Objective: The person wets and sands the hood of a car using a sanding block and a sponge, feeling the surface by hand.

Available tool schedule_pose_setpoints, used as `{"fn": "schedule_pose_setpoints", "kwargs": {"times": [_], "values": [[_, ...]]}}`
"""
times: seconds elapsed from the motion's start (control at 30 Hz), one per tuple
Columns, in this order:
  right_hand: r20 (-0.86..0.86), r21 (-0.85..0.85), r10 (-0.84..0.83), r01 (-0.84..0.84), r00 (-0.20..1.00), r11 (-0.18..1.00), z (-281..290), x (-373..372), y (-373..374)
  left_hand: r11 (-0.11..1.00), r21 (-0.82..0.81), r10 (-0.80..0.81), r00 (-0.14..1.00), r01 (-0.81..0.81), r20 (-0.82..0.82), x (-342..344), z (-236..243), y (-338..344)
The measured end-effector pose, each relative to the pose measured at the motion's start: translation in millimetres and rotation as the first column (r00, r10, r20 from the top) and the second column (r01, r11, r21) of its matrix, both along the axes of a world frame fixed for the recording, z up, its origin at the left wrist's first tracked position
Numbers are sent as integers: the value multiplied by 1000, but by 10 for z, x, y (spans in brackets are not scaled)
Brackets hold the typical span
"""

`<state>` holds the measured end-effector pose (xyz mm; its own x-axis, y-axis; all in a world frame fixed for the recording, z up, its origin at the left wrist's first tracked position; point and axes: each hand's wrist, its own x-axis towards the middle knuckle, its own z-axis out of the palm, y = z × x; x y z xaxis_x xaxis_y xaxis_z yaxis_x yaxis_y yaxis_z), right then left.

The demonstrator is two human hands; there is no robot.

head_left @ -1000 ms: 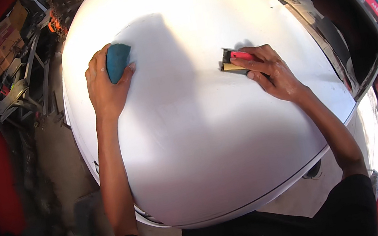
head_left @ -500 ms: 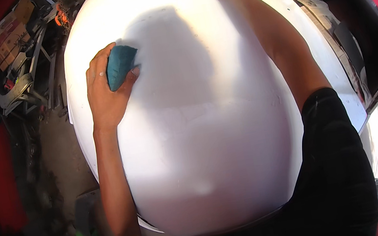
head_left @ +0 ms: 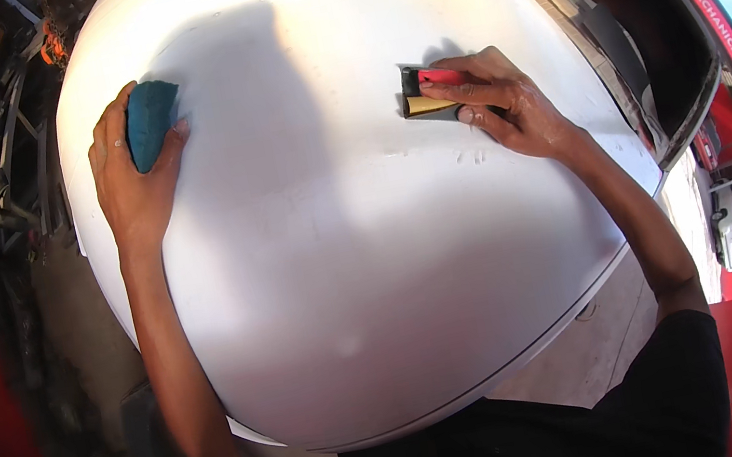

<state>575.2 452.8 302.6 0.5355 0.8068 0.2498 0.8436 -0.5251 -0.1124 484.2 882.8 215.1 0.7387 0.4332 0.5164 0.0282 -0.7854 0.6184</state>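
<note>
The right hand (head_left: 509, 105) grips a red-and-yellow block (head_left: 426, 104) against the white panel (head_left: 314, 267), jutting leftward, apparently crosswise; the left hand (head_left: 127, 173), well apart, clasps a blue-green sponge (head_left: 153, 124), long axis pointing forward.

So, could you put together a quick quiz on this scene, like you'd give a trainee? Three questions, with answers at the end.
1. Which hand holds the teal pad?
2. True or false: the right hand is empty.
3. What colour is the large curved panel beneath both hands?
a) red
b) white
c) green

Key:
1. The left hand.
2. False; it holds a block with red, black and yellow parts.
3. b
</note>
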Motion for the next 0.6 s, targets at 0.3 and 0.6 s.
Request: {"fn": "schedule_pose_setpoints", "kwargs": {"times": [0.3, 0.6], "values": [[136, 129, -203, 186, 970, 974, 111, 3220, 1524, 993, -94, -71, 996, 75, 50, -162, 90, 25], [368, 105, -373, 361, 852, 927, -332, 2346, 1447, 998, 29, 62, 998, -61, -14, 21, -87, 43]]}}
